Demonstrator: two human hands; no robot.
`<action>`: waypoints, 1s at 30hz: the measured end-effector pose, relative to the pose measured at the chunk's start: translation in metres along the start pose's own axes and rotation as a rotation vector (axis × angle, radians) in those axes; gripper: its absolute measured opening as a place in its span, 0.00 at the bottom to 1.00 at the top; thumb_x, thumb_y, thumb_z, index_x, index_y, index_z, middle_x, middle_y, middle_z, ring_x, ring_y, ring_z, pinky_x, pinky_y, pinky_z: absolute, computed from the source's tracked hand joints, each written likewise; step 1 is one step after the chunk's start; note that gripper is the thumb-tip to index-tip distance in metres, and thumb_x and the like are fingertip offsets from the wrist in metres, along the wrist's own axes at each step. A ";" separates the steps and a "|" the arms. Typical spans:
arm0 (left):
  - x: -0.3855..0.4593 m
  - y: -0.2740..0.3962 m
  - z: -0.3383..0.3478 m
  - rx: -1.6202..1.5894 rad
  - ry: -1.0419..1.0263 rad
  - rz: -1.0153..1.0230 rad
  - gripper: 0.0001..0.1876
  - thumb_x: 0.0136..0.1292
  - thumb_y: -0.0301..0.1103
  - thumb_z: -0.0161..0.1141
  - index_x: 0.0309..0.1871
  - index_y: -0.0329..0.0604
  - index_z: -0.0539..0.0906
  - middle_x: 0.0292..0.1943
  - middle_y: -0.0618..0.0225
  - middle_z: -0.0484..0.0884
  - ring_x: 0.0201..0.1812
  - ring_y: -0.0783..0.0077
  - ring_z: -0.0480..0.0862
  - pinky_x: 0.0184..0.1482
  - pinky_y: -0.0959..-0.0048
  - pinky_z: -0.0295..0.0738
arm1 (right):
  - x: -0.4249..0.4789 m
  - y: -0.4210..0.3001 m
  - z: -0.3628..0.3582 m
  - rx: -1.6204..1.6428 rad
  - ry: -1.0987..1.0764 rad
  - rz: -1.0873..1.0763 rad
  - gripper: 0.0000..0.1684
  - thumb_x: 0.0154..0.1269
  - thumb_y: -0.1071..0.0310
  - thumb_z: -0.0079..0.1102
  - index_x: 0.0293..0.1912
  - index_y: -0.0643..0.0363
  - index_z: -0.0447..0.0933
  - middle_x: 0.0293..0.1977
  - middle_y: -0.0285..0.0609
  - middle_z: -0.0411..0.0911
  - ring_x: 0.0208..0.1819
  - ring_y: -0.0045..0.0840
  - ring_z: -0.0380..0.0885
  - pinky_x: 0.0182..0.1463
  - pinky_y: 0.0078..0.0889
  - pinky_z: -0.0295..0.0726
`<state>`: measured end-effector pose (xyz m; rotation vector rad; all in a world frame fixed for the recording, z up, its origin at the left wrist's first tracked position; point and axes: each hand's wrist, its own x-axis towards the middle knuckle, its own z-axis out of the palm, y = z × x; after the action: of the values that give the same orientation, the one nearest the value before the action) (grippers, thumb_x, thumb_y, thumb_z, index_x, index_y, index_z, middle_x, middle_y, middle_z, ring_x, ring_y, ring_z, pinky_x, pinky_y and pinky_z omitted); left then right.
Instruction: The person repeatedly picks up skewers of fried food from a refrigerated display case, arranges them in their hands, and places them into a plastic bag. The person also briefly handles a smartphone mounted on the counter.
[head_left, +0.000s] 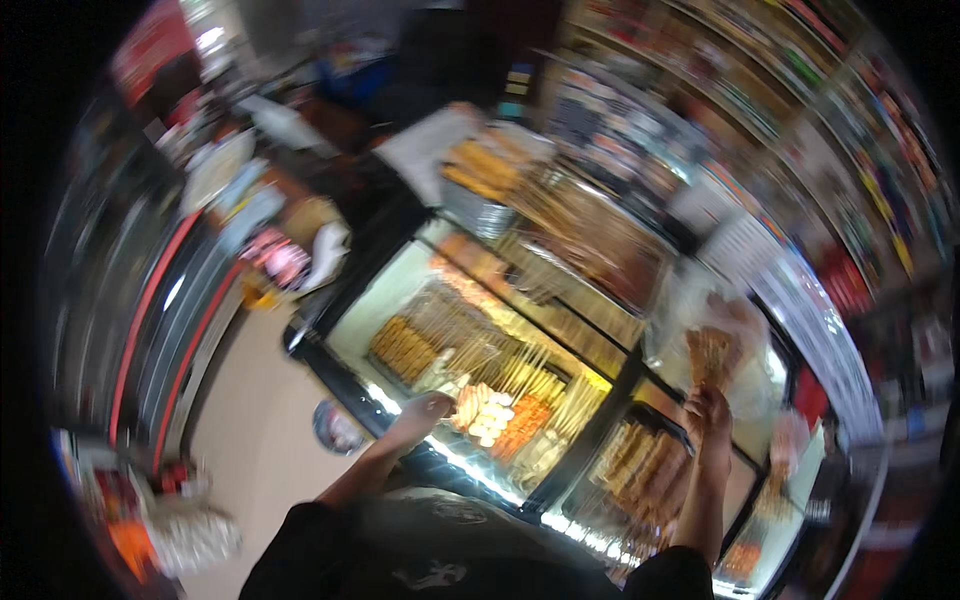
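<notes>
My right hand (707, 416) grips a bundle of brown food skewers (709, 352), with the food end fanned out away from me. Close beyond it is a clear plastic bag (671, 300). My left hand (426, 414) is over the lit front edge of a glass-topped display case (469, 469); blur hides how its fingers are set, and I see nothing in it. Below the glass lie skewers of several kinds: browned ones (401, 349), pale round pieces (491, 420) and orange-red ones (523, 426). Darker meat skewers (641, 472) fill the compartment nearer my right arm.
Behind the glass stand a metal tray of skewers (592, 240) and yellow-brown fried pieces (484, 169). A black frame bar (592, 439) divides the case. Open-fronted shelves (757, 97) rise at the far right. Leftward are a red-edged cabinet (154, 322), a floor strip (240, 420) and a round container (337, 427).
</notes>
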<state>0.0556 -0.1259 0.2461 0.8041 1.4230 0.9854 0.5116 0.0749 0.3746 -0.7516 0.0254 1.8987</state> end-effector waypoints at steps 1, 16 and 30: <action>0.013 -0.004 0.008 -0.122 -0.034 0.037 0.14 0.69 0.37 0.54 0.47 0.35 0.80 0.43 0.61 0.84 0.47 0.69 0.82 0.51 0.72 0.75 | -0.006 -0.004 -0.010 0.075 -0.206 0.156 0.11 0.70 0.73 0.45 0.28 0.58 0.68 0.17 0.32 0.61 0.15 0.13 0.57 0.20 0.18 0.59; 0.027 0.121 0.206 -0.587 -0.832 -0.329 0.21 0.73 0.46 0.48 0.60 0.41 0.73 0.52 0.64 0.80 0.55 0.68 0.80 0.60 0.67 0.73 | -0.203 0.140 0.012 -0.667 0.519 -0.256 0.15 0.62 0.69 0.57 0.49 0.60 0.74 0.32 0.37 0.77 0.30 0.21 0.76 0.31 0.22 0.74; -0.030 0.186 0.017 -0.767 -0.270 0.109 0.15 0.72 0.27 0.41 0.59 0.42 0.71 0.39 0.67 0.77 0.21 0.85 0.65 0.21 0.86 0.59 | -0.192 0.254 0.061 -0.965 -0.154 -0.200 0.08 0.67 0.70 0.52 0.43 0.62 0.67 0.20 0.37 0.73 0.19 0.16 0.68 0.22 0.20 0.62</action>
<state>0.0629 -0.0747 0.4285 0.4145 0.6792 1.3254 0.3191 -0.1772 0.4423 -1.1683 -1.0835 1.7133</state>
